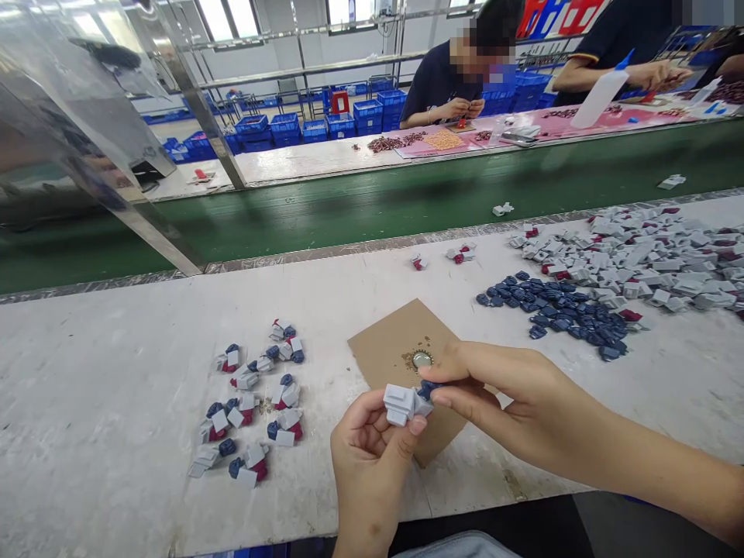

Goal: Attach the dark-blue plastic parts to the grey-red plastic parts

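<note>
My left hand (372, 449) holds a light grey plastic piece (400, 404) between thumb and fingers, above the front part of a brown cardboard square (377, 341). From the right, my right hand (494, 387) pinches a dark blue piece (428, 387) against the grey one; the two pieces touch. On the cardboard, just beyond my fingertips, lies a bottle cap (421, 359) with brownish crumbs around it. Dark blue pieces (563, 310) are heaped to the right, beside a larger pile of grey pieces (656, 260) with some dark red parts.
Several grey, blue and red assemblies (284, 395) stand in a group at the left. A green conveyor belt (349, 201) runs behind the table (105, 387). Across it, two people work near a white bottle (598, 99). A metal post (201, 101) rises at the left.
</note>
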A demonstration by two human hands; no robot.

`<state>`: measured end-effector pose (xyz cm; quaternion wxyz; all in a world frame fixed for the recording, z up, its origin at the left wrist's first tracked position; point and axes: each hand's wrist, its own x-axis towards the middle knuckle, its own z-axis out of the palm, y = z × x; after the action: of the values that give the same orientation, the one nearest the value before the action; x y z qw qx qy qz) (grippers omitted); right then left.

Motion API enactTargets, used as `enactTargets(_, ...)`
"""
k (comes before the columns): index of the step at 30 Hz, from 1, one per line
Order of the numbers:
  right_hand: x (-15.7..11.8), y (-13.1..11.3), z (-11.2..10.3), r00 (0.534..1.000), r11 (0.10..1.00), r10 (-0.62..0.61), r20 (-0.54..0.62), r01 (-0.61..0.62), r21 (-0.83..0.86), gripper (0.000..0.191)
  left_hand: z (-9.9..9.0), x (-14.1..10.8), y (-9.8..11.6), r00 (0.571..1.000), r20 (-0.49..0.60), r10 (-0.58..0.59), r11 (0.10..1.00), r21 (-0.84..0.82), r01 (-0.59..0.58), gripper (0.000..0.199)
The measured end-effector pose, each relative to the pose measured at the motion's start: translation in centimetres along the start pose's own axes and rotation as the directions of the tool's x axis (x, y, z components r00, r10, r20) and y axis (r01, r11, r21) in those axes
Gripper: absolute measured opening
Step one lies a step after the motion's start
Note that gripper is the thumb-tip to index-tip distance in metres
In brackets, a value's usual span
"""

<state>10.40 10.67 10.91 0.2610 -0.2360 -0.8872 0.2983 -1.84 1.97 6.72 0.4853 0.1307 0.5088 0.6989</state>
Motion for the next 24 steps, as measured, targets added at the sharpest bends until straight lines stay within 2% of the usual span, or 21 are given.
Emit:
enactTargets(4, 0.1, 0.2, 0.1, 0.994, 1.000, -0.028, 0.106, 0.027, 0.011, 0.015, -0.3, 0.0, 0.0, 0.998, 0.043, 0.047, 0.992, 0.111, -0.052, 0.016)
enactTargets(7, -0.1, 0.6, 0.7, 0.996, 0.998, -0.011, 0.090, 0.005, 0.064, 0.015, -0.6, 0.1, -0.3, 0.993, 0.064, 0.096, 0.974, 0.198, -0.107, 0.014)
enactTargets(11, -0.9, 1.4, 1.9, 0.990, 0.982, 0.120, 0.075, -0.130, 0.140, 0.017, -1.2, 0.3, -1.0, 0.993, 0.087, 0.079, 0.962, 0.253, -0.099, 0.014)
enactTargets(15, -1.5, 2.0, 3.0, 0.969, 0.944, 0.218, 0.118, -0.240, 0.226, 0.019, -1.7, 0.5, -1.9, 0.993, 0.115, 0.024, 0.949, 0.311, -0.059, 0.016)
enactTargets(18, -0.9, 2.4, 3.4, 0.969, 0.957, 0.090, 0.230, -0.148, 0.248, 0.018, -1.9, 1.0, -2.4, 0.983, 0.165, 0.076, 0.889, 0.435, -0.142, 0.036)
enactTargets(20, -0.1, 3.0, 3.1, 0.958, 0.964, 0.019, 0.285, -0.093, 0.250, 0.019, -2.4, 1.8, -2.4, 0.954, 0.235, 0.188, 0.796, 0.532, -0.288, 0.045)
enactTargets(21, 0.3, 3.6, 2.7, 0.960, 0.964, 0.039, 0.278, -0.109, 0.242, 0.021, -3.1, 2.4, -2.2, 0.926, 0.275, 0.260, 0.721, 0.583, -0.376, 0.043)
enactTargets(22, 0.8, 4.5, 2.3, 0.966, 0.965, 0.100, 0.237, -0.153, 0.214, 0.025, -4.0, 3.1, -1.9, 0.884, 0.323, 0.337, 0.612, 0.638, -0.467, 0.040)
enactTargets(24, 1.6, 7.2, 1.0, 0.956, 0.953, 0.281, 0.085, -0.288, 0.089, 0.030, -6.7, 4.7, -1.0, 0.766, 0.422, 0.485, 0.278, 0.756, -0.593, 0.039)
